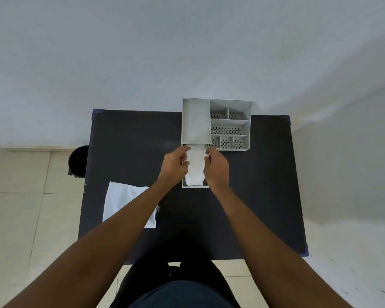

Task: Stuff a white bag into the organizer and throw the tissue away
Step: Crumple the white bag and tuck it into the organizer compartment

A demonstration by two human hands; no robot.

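Head view: dark matte rectangular table [125, 152] stands against a pale wall, tiled floor on both sides. At the table's far edge sits a light grey plastic desk organizer [196, 121] w/ one long plain bay on its left and several small perforated-bottom compartments on its right. A drawer [195, 186] is pulled out from under the long bay toward the person.

Crumpled white plastic bag [195, 167] lies lengthwise inside that open drawer, filling most of it. Left hand [175, 165] is at the bag's left side, fingers curled and pinching the bag's upper-left edge. Right hand [216, 167] is at the bag's right side, fingertips bent inward onto the upper-right edge; thumb and forefinger seem closed on the plastic, though contact is small and slightly blurred. Both forearms reach in from the bottom of frame.

Flat white tissue sheet [122, 201] rests at the table's left edge, partly under the left forearm, well apart from the organizer. Round black bin [78, 161] stands on the floor just beside the table's left side.
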